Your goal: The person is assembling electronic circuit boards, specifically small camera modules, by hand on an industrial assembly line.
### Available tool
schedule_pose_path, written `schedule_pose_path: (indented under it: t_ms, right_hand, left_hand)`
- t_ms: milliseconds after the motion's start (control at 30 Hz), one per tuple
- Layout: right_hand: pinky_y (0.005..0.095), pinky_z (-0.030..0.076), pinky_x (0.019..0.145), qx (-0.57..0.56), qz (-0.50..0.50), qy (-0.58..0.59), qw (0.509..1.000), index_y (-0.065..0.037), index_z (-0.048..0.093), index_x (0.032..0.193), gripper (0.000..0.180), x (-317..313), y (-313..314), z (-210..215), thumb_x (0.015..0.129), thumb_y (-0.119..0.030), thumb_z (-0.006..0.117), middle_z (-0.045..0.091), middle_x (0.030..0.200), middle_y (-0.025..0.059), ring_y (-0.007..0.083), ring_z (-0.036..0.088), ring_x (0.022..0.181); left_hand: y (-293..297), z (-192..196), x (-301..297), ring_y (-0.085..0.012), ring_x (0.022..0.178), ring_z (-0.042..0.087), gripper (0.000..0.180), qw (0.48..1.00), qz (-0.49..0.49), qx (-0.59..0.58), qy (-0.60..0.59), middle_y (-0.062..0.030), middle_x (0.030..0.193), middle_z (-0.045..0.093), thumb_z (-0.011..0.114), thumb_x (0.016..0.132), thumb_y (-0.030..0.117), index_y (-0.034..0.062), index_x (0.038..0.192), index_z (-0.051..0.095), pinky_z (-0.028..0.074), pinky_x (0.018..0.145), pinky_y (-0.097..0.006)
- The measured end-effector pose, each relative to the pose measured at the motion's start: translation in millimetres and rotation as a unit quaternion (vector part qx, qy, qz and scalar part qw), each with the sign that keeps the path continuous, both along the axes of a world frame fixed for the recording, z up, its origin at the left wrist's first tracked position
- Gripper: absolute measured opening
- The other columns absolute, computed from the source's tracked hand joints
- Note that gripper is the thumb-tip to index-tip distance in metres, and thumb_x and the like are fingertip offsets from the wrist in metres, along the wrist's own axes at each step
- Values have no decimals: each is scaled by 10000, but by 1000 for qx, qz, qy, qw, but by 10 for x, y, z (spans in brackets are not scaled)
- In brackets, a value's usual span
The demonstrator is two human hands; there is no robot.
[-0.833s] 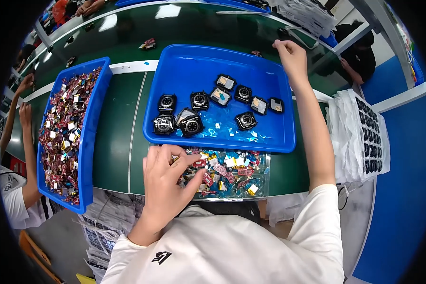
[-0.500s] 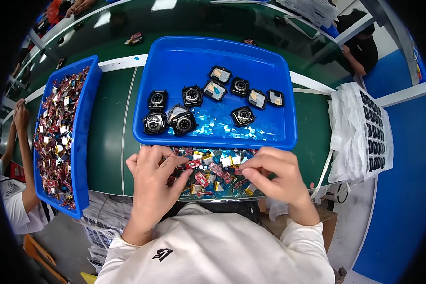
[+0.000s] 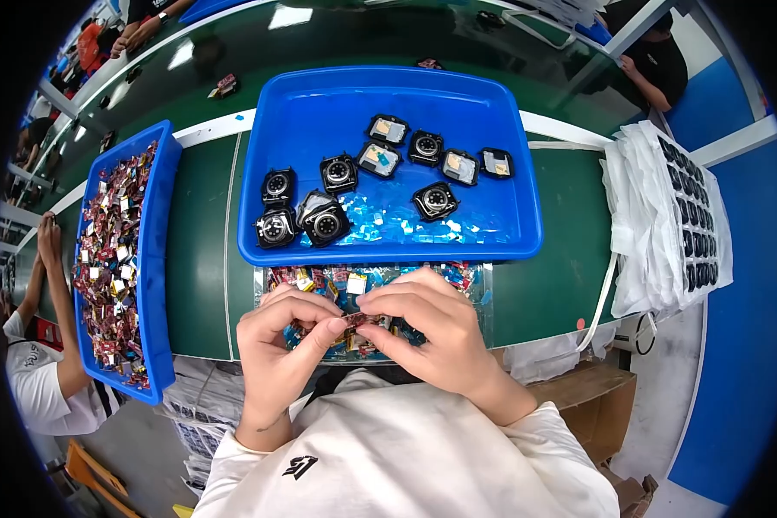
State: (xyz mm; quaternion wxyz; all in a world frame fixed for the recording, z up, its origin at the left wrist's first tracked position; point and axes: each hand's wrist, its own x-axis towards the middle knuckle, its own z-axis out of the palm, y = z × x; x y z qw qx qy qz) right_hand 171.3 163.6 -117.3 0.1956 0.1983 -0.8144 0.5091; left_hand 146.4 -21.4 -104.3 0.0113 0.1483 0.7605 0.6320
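Between the fingertips of both hands is a small red circuit board, partly covered by the fingers. My left hand pinches its left end, thumb against forefinger. From the other side, the thumb and fingers of my right hand close on its right end. Beneath them, many small red boards and silver-yellow battery cells lie in a clear shallow tray. Just beyond stands a large blue tray, holding several black watch cases and scattered bits of blue film.
A long blue bin at the left is heaped with red boards. White-wrapped stacks of black parts stand at the right of the green table. A cardboard box sits below. Other people work at the left and far side.
My right hand has moved left to meet my left hand, which has shifted slightly right and down. Both now hold the red circuit board. The view has shifted slightly.
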Motion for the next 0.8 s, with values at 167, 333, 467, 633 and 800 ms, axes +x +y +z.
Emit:
schedule_pose_path:
  t_ms: [167, 333, 467, 633, 800]
  right_hand:
    - [305, 471, 633, -79, 36, -60, 994, -25, 660, 843, 144, 29, 50, 15, 716, 17, 714, 662, 799, 74, 209, 602, 753]
    - [283, 458, 570, -92, -9, -66, 994, -24, 668, 812, 137, 49, 82, 45, 702, 37, 722, 669, 755, 64, 166, 590, 679]
    - [250, 460, 549, -168, -45, -87, 981, -17, 666, 822, 143, 57, 94, 18, 710, 51, 724, 676, 758, 63, 130, 574, 619]
    - [237, 472, 582, -146, -25, -101, 984, -12, 666, 855, 145, 76, 98, 8, 730, 48, 710, 683, 786, 69, 133, 608, 661]
    - [235, 491, 657, -279, 18, -197, 940, 23, 658, 1024, 261, 120, 69, 92, 768, 65, 686, 685, 943, 113, 117, 637, 764]
  left_hand:
    - [61, 108, 46, -123, 643, 562, 74, 995, 27, 43, -90, -58, 762, 692, 752, 715, 50, 31, 738, 685, 391, 668, -278]
    - [25, 105, -59, -164, 692, 583, 151, 985, -80, -90, 125, -53, 778, 697, 749, 669, 29, 38, 816, 716, 396, 686, -291]
    - [2, 32, -64, -166, 693, 585, 168, 992, -65, -35, 104, -69, 788, 700, 766, 658, 35, 31, 817, 711, 406, 702, -288]
    - [90, 151, -83, -167, 701, 578, 172, 993, -47, -42, 105, -70, 792, 681, 782, 665, 52, 20, 809, 695, 408, 680, -272]
    - [59, 76, -131, -148, 708, 567, 153, 994, -85, -36, 60, -61, 779, 659, 759, 705, 41, 12, 811, 652, 413, 643, -257]
